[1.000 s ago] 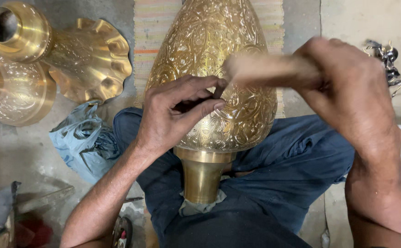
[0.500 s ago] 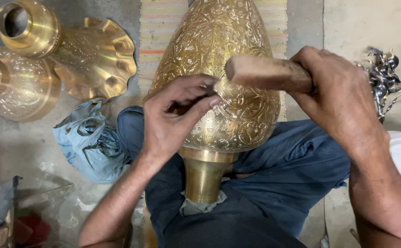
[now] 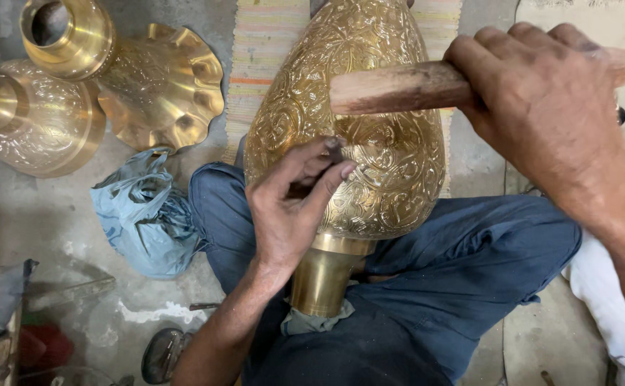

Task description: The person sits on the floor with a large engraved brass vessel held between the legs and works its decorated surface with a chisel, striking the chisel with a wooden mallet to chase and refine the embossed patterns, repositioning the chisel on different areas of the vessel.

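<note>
Head view: an engraved brass vase lies across the person's lap. The left hand pinches a small punch against it; the right hand grips a wooden mallet. A misdirected blow could strike the fingers.

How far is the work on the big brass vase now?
Done: engraved pattern covers most of the visible vase body. In hand: left hand presses a small tool to it; right hand holds a wooden mallet above. Left: the neck looks plain.
</note>
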{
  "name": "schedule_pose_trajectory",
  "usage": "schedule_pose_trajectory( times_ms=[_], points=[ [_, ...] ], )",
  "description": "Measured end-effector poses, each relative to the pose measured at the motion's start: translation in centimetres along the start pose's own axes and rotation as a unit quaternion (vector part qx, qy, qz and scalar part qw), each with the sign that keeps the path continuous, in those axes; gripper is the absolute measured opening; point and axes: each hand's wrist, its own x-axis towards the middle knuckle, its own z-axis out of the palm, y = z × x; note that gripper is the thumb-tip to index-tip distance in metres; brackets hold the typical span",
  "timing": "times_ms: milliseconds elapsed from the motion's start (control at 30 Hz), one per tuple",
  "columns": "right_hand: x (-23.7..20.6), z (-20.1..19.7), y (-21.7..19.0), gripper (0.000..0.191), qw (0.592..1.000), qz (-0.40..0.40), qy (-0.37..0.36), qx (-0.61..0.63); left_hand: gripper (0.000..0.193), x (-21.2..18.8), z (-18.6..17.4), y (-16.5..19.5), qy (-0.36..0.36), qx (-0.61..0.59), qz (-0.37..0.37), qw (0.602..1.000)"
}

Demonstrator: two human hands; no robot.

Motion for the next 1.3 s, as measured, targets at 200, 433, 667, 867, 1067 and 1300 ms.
schedule_pose_trajectory(
  times_ms=[200, 433, 667, 867, 1067, 1300],
  points=[
    [0.6, -1.2, 1.6, 0.024, 0.992, 0.024, -0.016, 0.126, 0.032, -0.1, 0.3, -0.6, 0.01, 0.034, 0.078, 0.996],
    [0.3, 0.8, 2.1, 0.025, 0.982, 0.023, -0.068, 0.176, 0.034, -0.1, 0.0, -1.1, 0.001, 0.034, 0.077, 0.996],
    [0.1, -0.8, 0.7, 0.037, 0.996, -0.048, 0.007, 0.072, 0.034, 0.2, -0.1, -1.2, -0.019, 0.039, 0.067, 0.997],
    [-0.2, -0.6, 0.6, 0.042, 0.985, 0.026, -0.048, 0.162, 0.033, 0.3, -0.2, -1.0, -0.027, 0.015, 0.093, 0.995],
    [-0.5, -0.3, 0.6, 0.041, 0.916, 0.184, -0.146, 0.324, 0.034, 0.4, -0.4, -0.9, -0.039, -0.002, 0.085, 0.996],
    [-1.1, -0.3, 0.2, 0.036, 0.944, 0.166, -0.113, 0.262, 0.035, 0.7, -0.4, -0.8, -0.039, 0.017, 0.085, 0.995]
  ],
)
